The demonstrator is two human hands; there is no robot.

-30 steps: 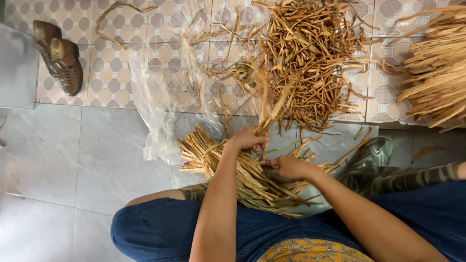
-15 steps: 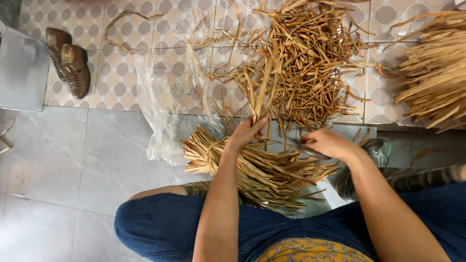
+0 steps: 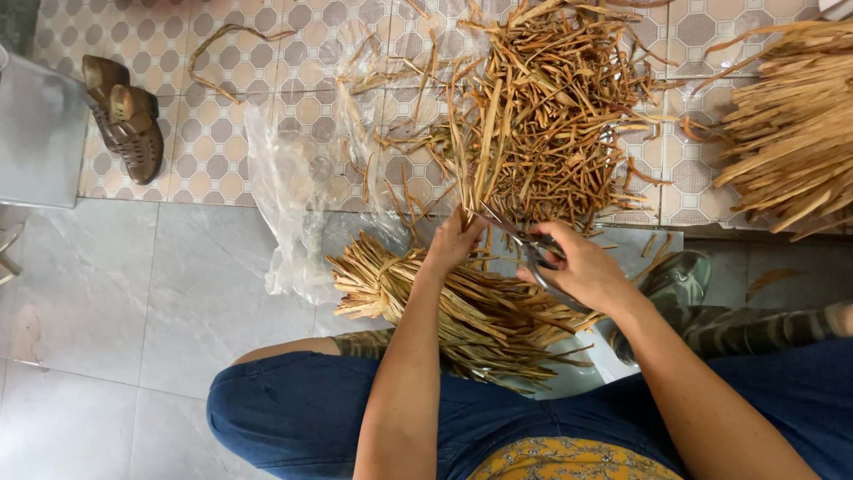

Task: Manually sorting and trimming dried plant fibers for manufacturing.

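Note:
My left hand (image 3: 455,242) reaches to the near edge of a loose pile of dry tan strips (image 3: 551,107) on the floor and grips a few long strips (image 3: 484,151) that stand up from it. Just to the right, my right hand (image 3: 582,267) holds metal scissors (image 3: 531,247) with the blades pointing toward those strips. Under both forearms a tied bundle of the same strips (image 3: 400,289) lies across the grey tile in front of my knees.
A crumpled clear plastic bag (image 3: 293,178) lies left of the pile. A pair of brown sandals (image 3: 124,116) sits at the far left beside a grey box (image 3: 35,142). Another large sheaf of strips (image 3: 791,133) lies at the right. A green shoe (image 3: 675,280) is near my right wrist.
My right hand left the tied bundle, swung out to the right, and is now back near the middle holding scissors. My left hand stayed at the pile's edge, gripping upright strips.

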